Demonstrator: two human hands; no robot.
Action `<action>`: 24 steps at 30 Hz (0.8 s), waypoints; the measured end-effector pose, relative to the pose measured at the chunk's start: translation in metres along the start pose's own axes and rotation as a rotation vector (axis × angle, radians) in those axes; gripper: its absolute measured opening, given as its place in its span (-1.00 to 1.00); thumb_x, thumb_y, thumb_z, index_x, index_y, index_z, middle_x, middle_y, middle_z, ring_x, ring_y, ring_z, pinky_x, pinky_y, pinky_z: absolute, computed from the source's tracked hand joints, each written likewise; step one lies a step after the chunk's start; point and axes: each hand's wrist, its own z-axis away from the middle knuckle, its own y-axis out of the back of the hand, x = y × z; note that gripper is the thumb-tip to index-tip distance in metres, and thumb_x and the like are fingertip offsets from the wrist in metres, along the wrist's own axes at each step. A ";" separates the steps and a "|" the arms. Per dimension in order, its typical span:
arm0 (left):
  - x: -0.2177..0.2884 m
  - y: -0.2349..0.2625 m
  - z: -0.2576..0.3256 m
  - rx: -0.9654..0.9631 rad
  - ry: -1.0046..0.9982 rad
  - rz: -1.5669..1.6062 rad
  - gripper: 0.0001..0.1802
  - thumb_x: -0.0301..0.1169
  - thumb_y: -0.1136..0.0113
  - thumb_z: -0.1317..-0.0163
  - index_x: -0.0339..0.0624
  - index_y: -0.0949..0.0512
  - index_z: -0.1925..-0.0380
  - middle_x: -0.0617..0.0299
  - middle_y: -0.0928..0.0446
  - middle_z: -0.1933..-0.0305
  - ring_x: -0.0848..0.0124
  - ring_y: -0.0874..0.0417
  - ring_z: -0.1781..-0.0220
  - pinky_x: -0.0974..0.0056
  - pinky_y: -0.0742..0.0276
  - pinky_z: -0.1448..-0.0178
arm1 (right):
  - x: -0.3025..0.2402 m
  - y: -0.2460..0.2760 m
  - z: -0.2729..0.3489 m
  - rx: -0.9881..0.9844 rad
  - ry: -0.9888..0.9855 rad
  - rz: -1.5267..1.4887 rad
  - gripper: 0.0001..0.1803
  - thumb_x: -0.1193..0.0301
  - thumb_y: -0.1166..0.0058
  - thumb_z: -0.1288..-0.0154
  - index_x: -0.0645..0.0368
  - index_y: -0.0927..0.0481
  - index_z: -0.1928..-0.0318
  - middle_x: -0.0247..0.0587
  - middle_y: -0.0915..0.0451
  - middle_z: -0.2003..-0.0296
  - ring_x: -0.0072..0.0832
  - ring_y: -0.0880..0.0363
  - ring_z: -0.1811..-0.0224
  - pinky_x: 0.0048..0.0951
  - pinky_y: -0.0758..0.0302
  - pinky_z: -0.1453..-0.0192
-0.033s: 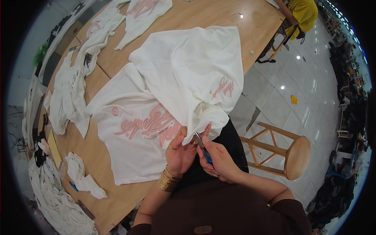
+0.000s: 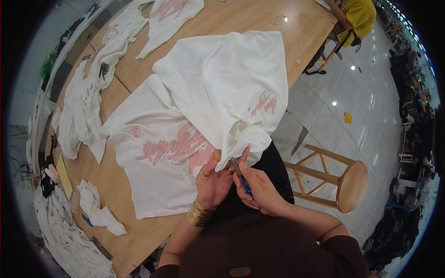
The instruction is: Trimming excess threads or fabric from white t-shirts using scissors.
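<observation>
A white garment (image 2: pixel 222 78) with pink lettering lies over the table's edge, its near corner drawn up toward me. My left hand (image 2: pixel 214 183), with gold bangles on the wrist, pinches that corner of cloth. In my right hand (image 2: pixel 260 187) is a pair of small thread snips (image 2: pixel 238 172) with blue handles. Their metal blades point up and left at the cloth's edge, close to my left fingertips. Whether the blades touch the fabric I cannot tell. My right index finger rests against the cloth. Under it lies another white printed piece (image 2: pixel 153 185).
More white garments (image 2: pixel 81 116) lie along the far left of the wooden table (image 2: pixel 125 252). A white scrap (image 2: pixel 99 208) and a heap of white cloth (image 2: pixel 69 236) are at lower left. A wooden stool (image 2: pixel 352 185) stands right. A person in yellow (image 2: pixel 359 18) sits far right.
</observation>
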 end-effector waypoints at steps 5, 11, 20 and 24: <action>0.001 0.008 0.002 -0.073 0.087 0.134 -0.86 -0.31 0.27 -0.27 -0.11 -0.17 0.41 -0.50 -0.11 -0.21 -0.03 -0.20 -0.33 0.15 -0.50 0.01 | -0.003 -0.002 0.004 -0.020 -0.052 0.123 -0.54 0.06 0.41 -0.44 0.17 -0.33 0.40 -0.42 -0.18 0.80 -0.70 0.01 0.86 -0.63 0.04 0.81; 0.000 0.012 0.000 -0.171 0.025 0.050 -0.63 -0.29 0.27 -0.24 -0.22 -0.21 -0.01 -0.45 0.01 -0.28 -0.09 0.02 -0.40 0.04 0.16 -0.46 | -0.005 -0.003 0.003 -0.016 -0.058 0.155 -0.53 0.06 0.41 -0.44 0.17 -0.34 0.40 -0.41 -0.18 0.80 -0.70 0.00 0.86 -0.64 0.03 0.81; 0.001 0.014 0.001 -0.135 0.037 0.014 -0.83 -0.30 0.24 -0.23 -0.14 -0.20 0.29 -0.52 -0.06 -0.22 -0.10 -0.06 -0.37 0.02 0.15 -0.46 | -0.003 -0.003 0.000 -0.007 -0.040 0.137 -0.53 0.07 0.42 -0.44 0.18 -0.34 0.40 -0.41 -0.18 0.80 -0.70 -0.01 0.86 -0.64 0.01 0.81; -0.002 0.017 0.000 -0.157 0.021 0.003 -0.85 -0.31 0.22 -0.22 -0.14 -0.20 0.32 -0.49 -0.16 -0.18 -0.07 -0.16 -0.33 0.00 0.14 -0.46 | -0.001 -0.003 0.000 0.003 -0.025 0.129 -0.53 0.06 0.42 -0.44 0.18 -0.34 0.40 -0.41 -0.19 0.80 -0.70 -0.02 0.86 -0.64 0.00 0.81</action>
